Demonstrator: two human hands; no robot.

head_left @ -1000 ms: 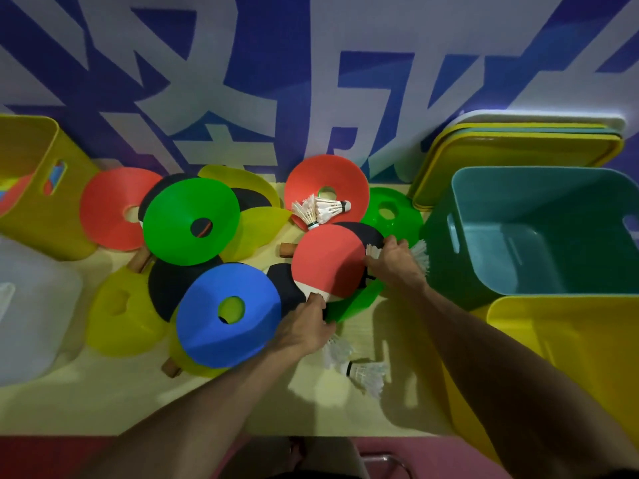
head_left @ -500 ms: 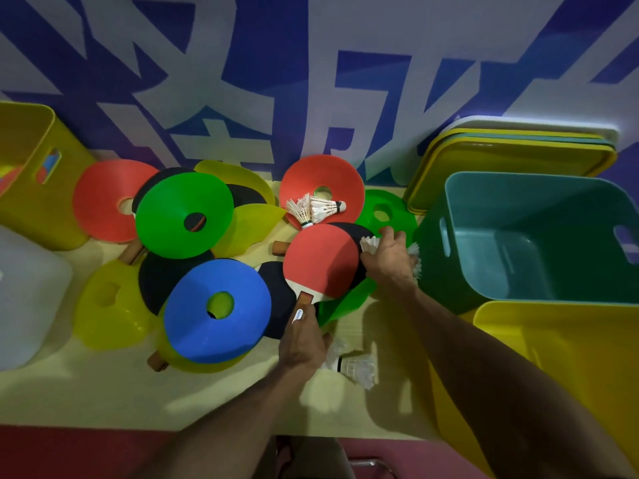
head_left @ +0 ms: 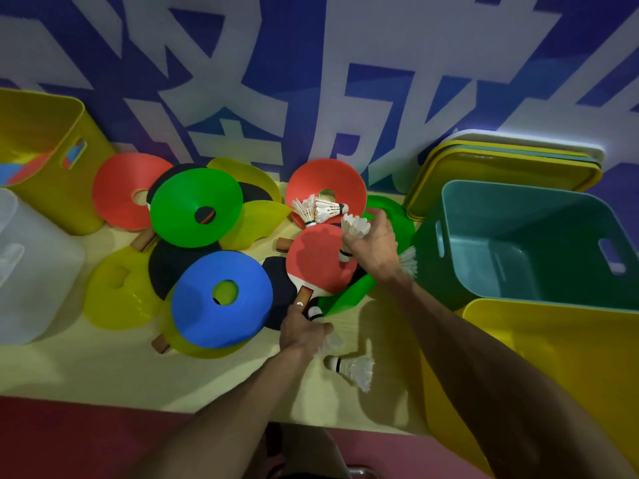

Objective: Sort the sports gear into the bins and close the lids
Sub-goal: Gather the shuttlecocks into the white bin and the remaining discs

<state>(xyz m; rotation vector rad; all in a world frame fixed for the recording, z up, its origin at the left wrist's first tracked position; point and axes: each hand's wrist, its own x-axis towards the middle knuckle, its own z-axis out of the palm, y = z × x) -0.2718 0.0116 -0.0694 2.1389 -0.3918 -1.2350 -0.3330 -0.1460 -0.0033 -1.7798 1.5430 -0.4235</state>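
My right hand [head_left: 375, 245] grips a white shuttlecock [head_left: 356, 225] above the red table-tennis paddle [head_left: 318, 262]; more white feathers [head_left: 409, 264] stick out behind that hand. My left hand [head_left: 301, 330] is curled round another shuttlecock [head_left: 315, 312] right beside the paddle's wooden handle [head_left: 303, 296]. One shuttlecock [head_left: 354, 368] lies loose on the table near the front edge. Two or three more shuttlecocks [head_left: 318, 210] rest on a red cone [head_left: 326, 179]. Flat cones are piled with black paddles: blue [head_left: 207, 312], green [head_left: 186, 209], red [head_left: 121, 198], yellow [head_left: 114, 299].
An open teal bin [head_left: 449, 271] stands at the right, with an open yellow bin [head_left: 553, 368] in front of it and stacked lids [head_left: 501, 167] leaning on the wall behind. A yellow bin [head_left: 52, 188] holding cones and a white bin [head_left: 41, 278] stand at the left.
My right hand has lifted a shuttlecock up over the red paddle. My left hand has shifted from the paddle handle onto a shuttlecock beside it.
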